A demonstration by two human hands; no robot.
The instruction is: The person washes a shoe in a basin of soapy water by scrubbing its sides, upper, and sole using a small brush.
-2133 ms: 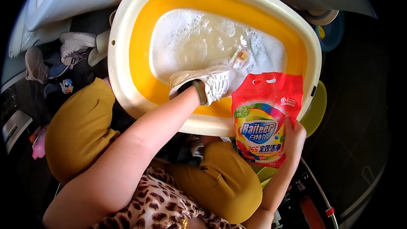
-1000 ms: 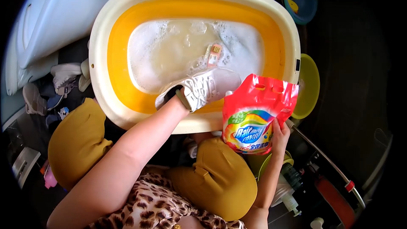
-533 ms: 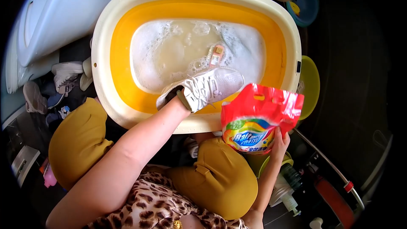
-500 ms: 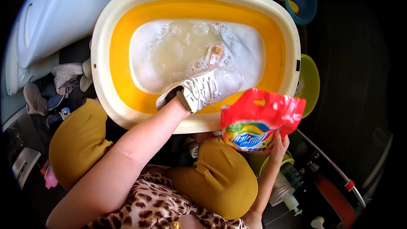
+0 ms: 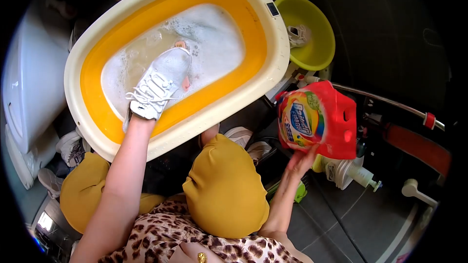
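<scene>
My left hand (image 5: 142, 123) is pushed into a white lace-up shoe (image 5: 162, 80), its fingers hidden inside. The shoe is held over the foamy water of a yellow tub (image 5: 253, 58) with a cream rim. Partly covered by the shoe, a small pink and clear item (image 5: 180, 44) shows in the water. Outside the tub, at the right, my right hand (image 5: 301, 159) grips the edge of a red detergent bag (image 5: 317, 119), which is tilted on its side.
A green basin (image 5: 325, 51) with a shoe in it stands right of the tub. Shoes (image 5: 72, 148) lie at the left, others (image 5: 239, 135) below the tub. A pump bottle (image 5: 361, 176) and a metal rail (image 5: 380, 98) are at the right.
The view has turned, so the tub appears further left and slanted. The red bag has turned sideways and moved away from the tub; the shoe now points up in the view.
</scene>
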